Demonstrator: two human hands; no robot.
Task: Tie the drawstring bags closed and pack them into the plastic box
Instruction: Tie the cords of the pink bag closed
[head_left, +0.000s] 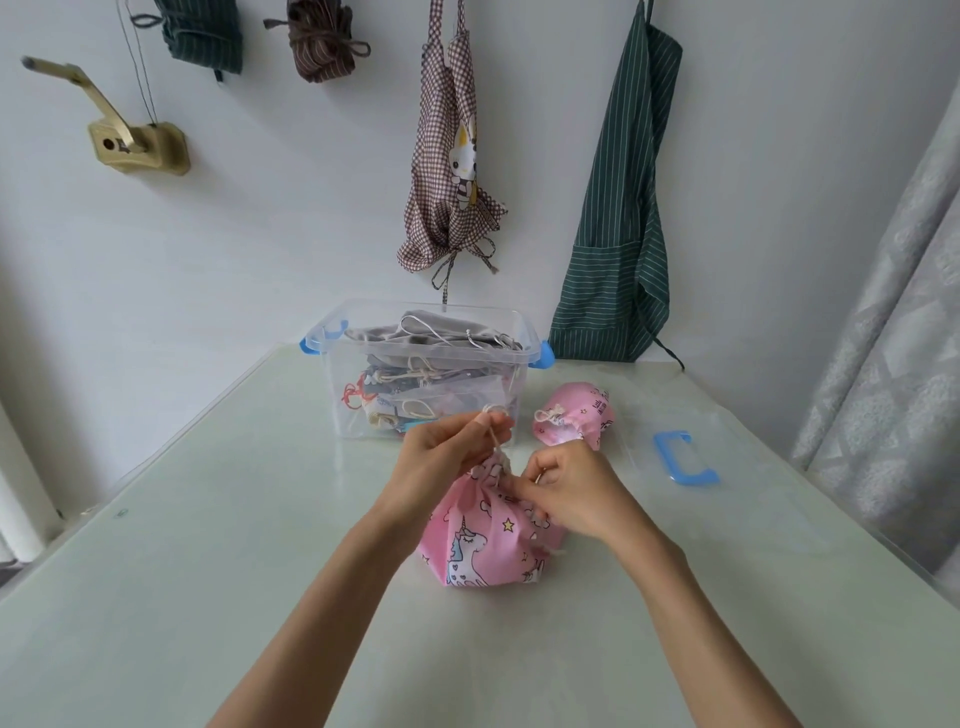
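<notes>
Two pink drawstring bags sit outside the box on the pale, glossy worktop (208, 597). The nearer one, the unicorn bag (480, 545), is soft printed cotton with stars and hearts, plump and rounded, its neck gathered into tight pleats. It stands upright between the two hands. The left hand (447, 452) has its fingers (493, 423) pinched together on the cream cord (496, 441), pulled up taut from the neck. The right hand (571, 493) presses against the neck of the bag, fingers curled in and closed on the gathered cloth and cord there.

The second pink bag (576, 415) lies on its side just right of the box, a short cylinder shape with its cord already knotted in a small bow at the puckered mouth.

One clear plastic box (421, 374) stands at the far middle of the worktop, rectangular with rounded corners and two blue clip handles — one on each end. It holds a stack of flat folded cloth bags in grey and dark prints; their number cannot be told. One clear lid (685, 452) with a blue handle lies flat to the right, apart from the box.

On the wall behind hang two open aprons — a checked apron (449, 171) and a green striped apron (618, 223).
</notes>
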